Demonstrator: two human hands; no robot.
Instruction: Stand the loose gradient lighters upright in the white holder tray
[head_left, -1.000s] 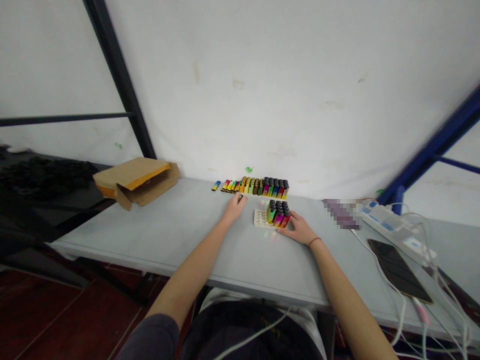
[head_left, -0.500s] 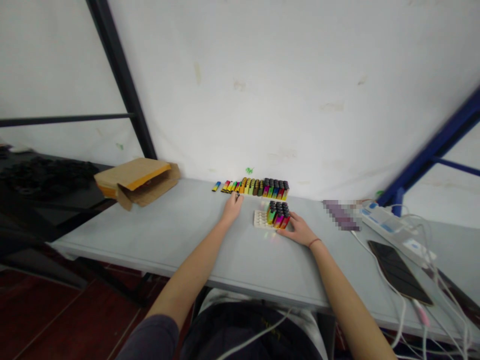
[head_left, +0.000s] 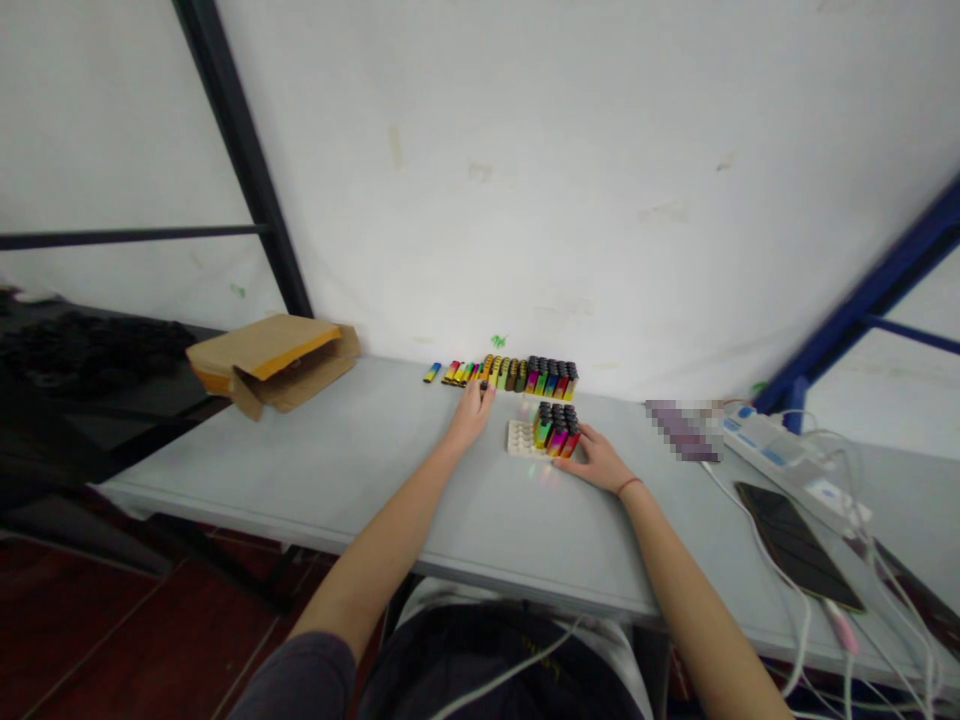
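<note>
My left hand (head_left: pixel 470 415) is closed on a lighter (head_left: pixel 484 385) whose dark top shows above the fingers; the rest of it is hidden. To its right lies a white tray with round holes (head_left: pixel 521 438). Several bright lighters (head_left: pixel 556 428) with black tops stand upright in the tray's right part, while holes show at its left. My right hand (head_left: pixel 598 460) grips the tray's right end, thumb in front and fingers behind. Behind my left hand, a few colourful lighters (head_left: pixel 459 372) lie flat on the table.
By the wall stand a row of yellow and green lighters (head_left: pixel 508 373) and a filled block of lighters (head_left: pixel 551 377). An open cardboard box (head_left: pixel 274 360) lies on the left. A phone (head_left: pixel 799 545), a power strip (head_left: pixel 795 465) and tangled white cables occupy the right of the grey table (head_left: pixel 315 480).
My left hand has shifted slightly right, towards the tray, and the lighter in it now shows its dark top upward. My right hand and the tray have stayed put.
</note>
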